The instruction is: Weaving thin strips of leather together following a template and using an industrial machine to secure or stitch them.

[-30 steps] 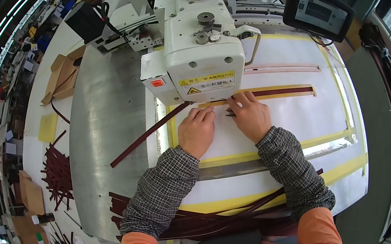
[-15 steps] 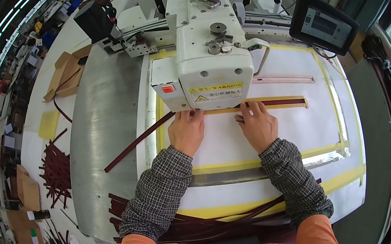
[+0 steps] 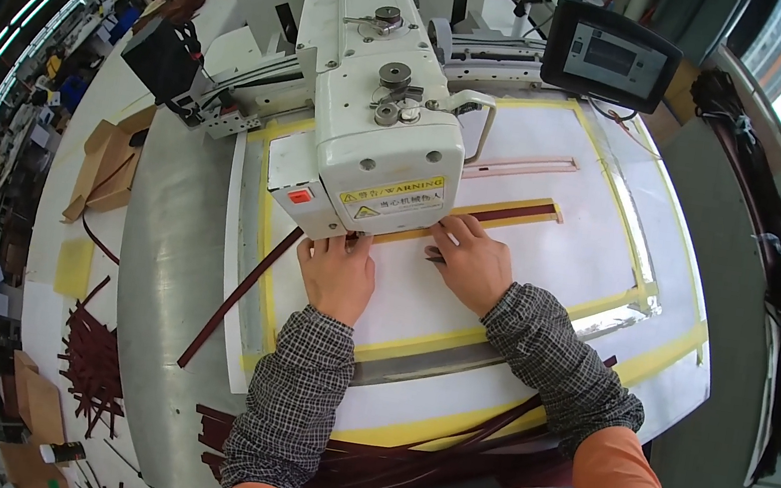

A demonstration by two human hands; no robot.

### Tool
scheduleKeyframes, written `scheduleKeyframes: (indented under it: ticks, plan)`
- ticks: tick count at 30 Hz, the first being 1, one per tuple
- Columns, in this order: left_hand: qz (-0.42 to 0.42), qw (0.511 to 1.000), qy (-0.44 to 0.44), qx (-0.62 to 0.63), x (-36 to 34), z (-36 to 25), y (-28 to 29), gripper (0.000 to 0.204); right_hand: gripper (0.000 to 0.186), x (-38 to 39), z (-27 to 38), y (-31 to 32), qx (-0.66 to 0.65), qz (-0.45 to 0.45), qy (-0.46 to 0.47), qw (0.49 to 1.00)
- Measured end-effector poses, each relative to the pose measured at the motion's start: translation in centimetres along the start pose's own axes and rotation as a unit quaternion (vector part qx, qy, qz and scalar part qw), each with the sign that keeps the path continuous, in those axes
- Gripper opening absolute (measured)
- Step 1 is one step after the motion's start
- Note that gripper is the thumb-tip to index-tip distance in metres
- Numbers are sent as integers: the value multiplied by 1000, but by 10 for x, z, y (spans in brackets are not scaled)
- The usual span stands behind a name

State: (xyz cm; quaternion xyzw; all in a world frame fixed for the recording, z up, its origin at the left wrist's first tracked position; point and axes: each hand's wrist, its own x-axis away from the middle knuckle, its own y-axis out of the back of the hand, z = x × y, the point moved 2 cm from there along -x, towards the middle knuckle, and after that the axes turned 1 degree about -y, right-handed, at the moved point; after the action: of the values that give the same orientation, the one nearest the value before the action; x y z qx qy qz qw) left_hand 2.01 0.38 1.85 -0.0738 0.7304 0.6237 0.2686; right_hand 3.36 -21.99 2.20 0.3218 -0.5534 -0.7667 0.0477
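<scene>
A maroon strip (image 3: 241,297) runs slantwise up from the metal plate to the underside of the white sewing machine's head (image 3: 385,142). My left hand (image 3: 337,278) is closed on this strip at the lower edge of the head; its fingertips are partly hidden there. Just right of the head, my right hand (image 3: 471,268) has its fingers bent down onto a yellow-edged slot (image 3: 526,214), where maroon material lies. A small dark metal tool (image 3: 434,254), its kind unclear, sticks out from that hand's curled fingers. Around the slot spreads a white template sheet (image 3: 462,305) with yellow tape borders.
More maroon strips (image 3: 418,465) lie in a bundle along the near edge, and another heap (image 3: 94,356) sits at left. A cardboard box (image 3: 109,167) stands beyond the metal plate (image 3: 171,262). A control screen (image 3: 610,57) is at the back right.
The whole scene has shifted left and slightly down in view. Both hands keep nearly the same places at the machine head and slot.
</scene>
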Motion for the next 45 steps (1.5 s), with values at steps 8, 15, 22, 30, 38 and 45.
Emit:
scheduleKeyframes:
  ticks: [8, 15, 22, 30, 38, 45]
  plan:
    - [13, 1000, 10, -14, 2, 6, -6, 33, 45, 1, -1, 3, 55, 34, -56, 996]
    - [-16, 999, -11, 25, -1, -6, 4, 28, 42, -2, 3, 1, -14, 14, -6, 1000]
    - [-23, 1000, 13, -4, 2, 4, -1, 28, 38, 2, -4, 6, 66, 12, -83, 994]
    - [-54, 998, -25, 30, -3, -11, 1, 26, 40, -1, 0, -2, 18, 2, -17, 1000]
    - [-57, 998, 0, 33, 1, 2, -1, 22, 40, 2, -2, 3, 39, -6, -48, 998]
    - [-37, 999, 7, 8, 0, 1, 1, 22, 39, 1, 0, 2, 45, 14, -49, 998]
